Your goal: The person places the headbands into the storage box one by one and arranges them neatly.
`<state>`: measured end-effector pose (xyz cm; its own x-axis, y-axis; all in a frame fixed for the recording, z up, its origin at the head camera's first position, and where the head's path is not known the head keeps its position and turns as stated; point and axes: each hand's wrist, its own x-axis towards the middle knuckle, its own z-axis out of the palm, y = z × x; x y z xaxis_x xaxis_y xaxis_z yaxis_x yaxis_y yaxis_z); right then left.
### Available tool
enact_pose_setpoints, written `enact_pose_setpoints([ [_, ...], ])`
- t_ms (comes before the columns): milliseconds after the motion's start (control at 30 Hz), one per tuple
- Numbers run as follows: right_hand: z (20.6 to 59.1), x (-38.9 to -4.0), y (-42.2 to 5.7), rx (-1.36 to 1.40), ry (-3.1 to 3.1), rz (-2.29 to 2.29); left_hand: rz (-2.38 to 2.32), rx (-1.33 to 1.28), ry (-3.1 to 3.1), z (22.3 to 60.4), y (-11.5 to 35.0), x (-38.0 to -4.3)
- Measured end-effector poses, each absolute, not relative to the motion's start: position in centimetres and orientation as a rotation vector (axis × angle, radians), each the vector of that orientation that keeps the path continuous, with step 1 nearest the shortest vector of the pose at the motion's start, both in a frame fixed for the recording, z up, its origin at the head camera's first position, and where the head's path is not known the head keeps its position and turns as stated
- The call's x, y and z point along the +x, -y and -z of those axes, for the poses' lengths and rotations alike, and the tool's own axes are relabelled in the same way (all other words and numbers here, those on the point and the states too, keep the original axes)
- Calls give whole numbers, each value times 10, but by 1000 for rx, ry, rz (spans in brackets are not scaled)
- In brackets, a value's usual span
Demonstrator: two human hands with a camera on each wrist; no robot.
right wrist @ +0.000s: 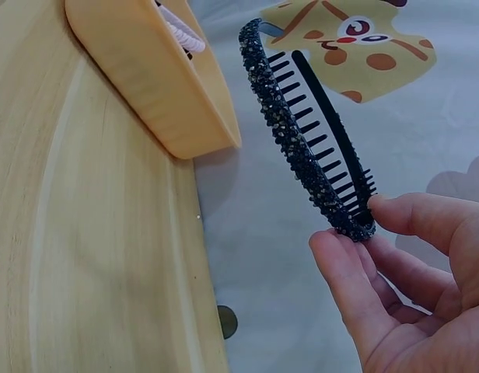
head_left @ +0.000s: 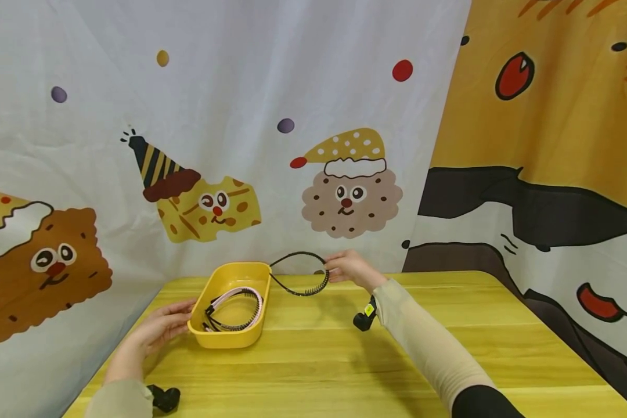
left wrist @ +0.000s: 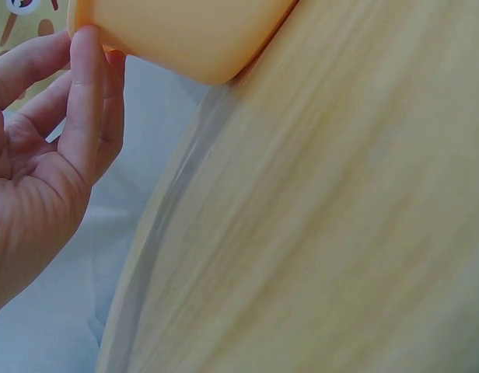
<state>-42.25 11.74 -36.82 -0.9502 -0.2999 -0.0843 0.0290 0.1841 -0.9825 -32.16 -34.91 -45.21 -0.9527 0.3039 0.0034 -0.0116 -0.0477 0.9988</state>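
My right hand (head_left: 352, 268) pinches one curved side of a black headband (right wrist: 290, 136) between thumb and fingers. Dark glittery stones cover the band's outside, and comb teeth line its inside. It is held up just right of a yellow plastic bin (head_left: 224, 339), one tip overlapping the bin's far right rim in the head view. At the bin's left side, my left hand (head_left: 159, 328) holds the rim with its fingertips (left wrist: 85, 43). Inside the bin lie a pink headband (head_left: 256, 293) and a black toothed headband (head_left: 230, 328), overlapping each other.
The bin stands on a yellow wood-grain table (head_left: 313, 371), toward its back left. A white curtain (head_left: 230, 116) with cartoon prints hangs right behind the table's far edge. Black wrist camera mounts (head_left: 364, 319) sit below both hands.
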Motion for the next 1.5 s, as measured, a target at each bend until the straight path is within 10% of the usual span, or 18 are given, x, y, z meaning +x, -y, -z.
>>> enact_pose_setpoints([
  [1500, 362, -419, -41, -368, -2186, 1753, -2088, 329, -2040, 452, 349, -320],
])
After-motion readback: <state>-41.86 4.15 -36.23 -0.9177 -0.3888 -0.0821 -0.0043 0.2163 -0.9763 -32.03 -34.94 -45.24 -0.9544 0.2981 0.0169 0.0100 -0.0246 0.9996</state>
